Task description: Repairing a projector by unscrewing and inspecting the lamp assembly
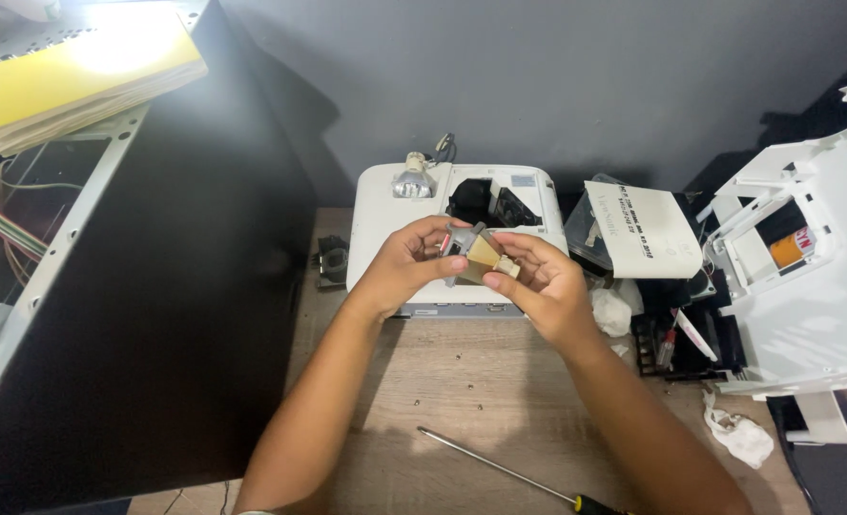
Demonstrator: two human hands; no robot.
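Head view: both hands meet over the near edge of a white projector [385, 238] on a wooden table [462, 401]. Left hand [400, 262] pinches the left end of a small grey-and-tan part [476, 256], right hand [538, 281] grips its right end; part held up between them, above the projector. Projector top is open, lamp bulb [412, 179] sitting at its far left corner. Loose screws [459, 356] lie near on the table, screwdriver [509, 469] nearer, lying diagonally. Black computer case [156, 286] stands left, yellow-covered books [80, 76] on top. White cover [643, 229] and white plastic housing [805, 286] lie right, crumpled tissue [743, 437] near right.
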